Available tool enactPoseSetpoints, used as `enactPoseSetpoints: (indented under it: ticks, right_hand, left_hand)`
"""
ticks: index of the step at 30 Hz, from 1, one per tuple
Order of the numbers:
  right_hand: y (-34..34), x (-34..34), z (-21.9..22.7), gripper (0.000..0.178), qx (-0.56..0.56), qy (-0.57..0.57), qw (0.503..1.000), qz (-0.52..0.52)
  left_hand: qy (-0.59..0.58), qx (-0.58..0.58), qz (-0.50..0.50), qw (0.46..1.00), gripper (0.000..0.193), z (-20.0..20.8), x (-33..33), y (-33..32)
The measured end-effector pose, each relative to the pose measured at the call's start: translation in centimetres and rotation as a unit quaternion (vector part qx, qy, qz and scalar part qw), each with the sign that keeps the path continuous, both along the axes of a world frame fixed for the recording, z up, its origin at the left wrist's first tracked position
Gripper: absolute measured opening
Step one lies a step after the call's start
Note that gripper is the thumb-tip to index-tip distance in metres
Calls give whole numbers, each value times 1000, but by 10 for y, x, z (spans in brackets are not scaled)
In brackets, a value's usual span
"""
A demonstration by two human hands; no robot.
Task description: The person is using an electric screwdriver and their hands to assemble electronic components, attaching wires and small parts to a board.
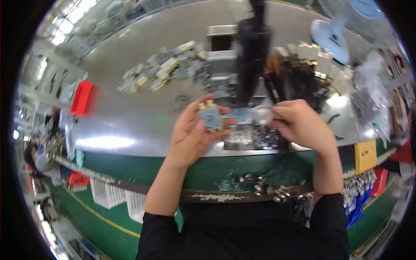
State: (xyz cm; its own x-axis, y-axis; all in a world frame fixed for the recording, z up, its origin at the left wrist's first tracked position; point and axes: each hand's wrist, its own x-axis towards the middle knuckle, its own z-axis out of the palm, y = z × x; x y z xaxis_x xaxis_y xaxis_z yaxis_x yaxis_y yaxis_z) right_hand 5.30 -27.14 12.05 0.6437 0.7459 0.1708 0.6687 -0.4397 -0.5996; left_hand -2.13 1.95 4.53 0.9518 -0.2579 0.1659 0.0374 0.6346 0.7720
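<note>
My left hand (190,132) grips a small blue-grey block (211,118) with brass-coloured terminals at two of its ends. The block faces up on the fingers, with the thumb laid along its edge. To the right, my right hand (299,123) has thumb and fingers pinched together beside a blurred whitish round piece (262,115); whether anything is between the fingertips cannot be made out. Just left of that piece lies a patch of small blue parts (240,115). Below it are a shiny metal tray (239,138) and a heap of small metal parts (265,138).
A blurred black tool (253,52) hangs over the bench middle. Similar blocks (167,67) lie in a heap at the back left, with white-and-brass pieces (320,63) at the back right. A red bin (82,99), a pale-blue fan (331,39) and a yellow box (366,156) flank them.
</note>
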Motion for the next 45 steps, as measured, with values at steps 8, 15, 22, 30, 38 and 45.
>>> enactPoseSetpoints:
  ticks: [8, 15, 22, 30, 38, 45]
  right_hand:
    - [2, 2, -9, 20, 3, 14, 1000, -17]
    - [7, 0, -10, 24, 59, -19, 997, -36]
    - [10, -1, -9, 21, 77, -36, 996, 1]
    - [7, -4, -7, 24, 64, -41, 997, -2]
    - [6, -5, -2, 22, 55, -18, 998, 20]
    - [10, -11, -1, 13, 65, 1, 998, 7]
  left_hand:
    - [1, -4, 13, 1000, 61, 2, -16, 3]
    - [-63, 86, 19, 994, 57, -10, -10, 6]
    - [-146, 423, 127, 885, 28, -26, -2, -9]
    - [-314, 516, 179, 776, 26, -38, 5, -18]
    - [-325, 472, 190, 798, 21, -34, 9, -5]
    - [-91, 660, 333, 667, 17, -18, 35, 36]
